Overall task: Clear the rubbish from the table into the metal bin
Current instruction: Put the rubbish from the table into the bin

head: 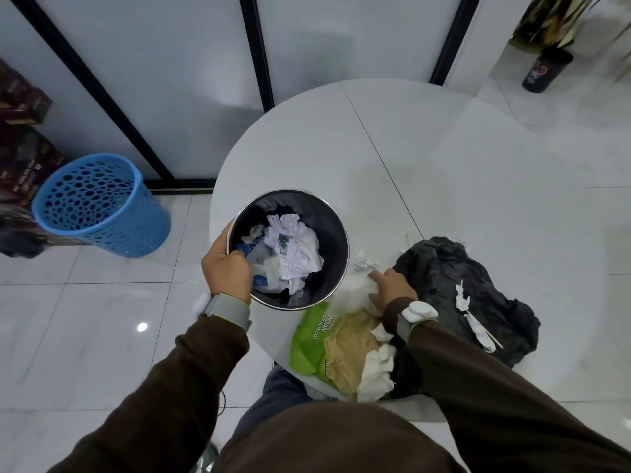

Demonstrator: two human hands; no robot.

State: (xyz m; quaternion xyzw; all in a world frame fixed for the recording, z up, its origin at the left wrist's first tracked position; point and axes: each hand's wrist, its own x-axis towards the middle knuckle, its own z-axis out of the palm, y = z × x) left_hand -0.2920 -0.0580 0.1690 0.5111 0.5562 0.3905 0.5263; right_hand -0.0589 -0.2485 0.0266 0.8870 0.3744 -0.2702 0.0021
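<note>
Our left hand [227,264] grips the metal bin [342,233] by its rim at the bin's eight o'clock. The fingers are curled over the edge into the mouth. The bin hangs at the seven o'clock edge of the round tabletop [409,158], mouth up and tipped a little toward us, already part full of crumpled paper.

Our right hand [392,288] lies on the rubbish heap just beside the bin, at the bin's four o'clock. Its fingers are bunched into a soft white wad [355,291], which touches the bin's wall. We cannot tell how firmly they hold it.

The coming move turns on one relation. The bin's mouth lies at ten o'clock from the right hand, and only the rim stands between the wad and the opening. We judge a short lift up and over that rim is all this needs, and the right hand is much the nearer.

The rest waits around that hand:
- a scrap of crumpled paper [365,264] at twelve
- a black bag [444,268] from two to four
- a green packet [305,339] and brown paper [351,349] at seven.
</note>
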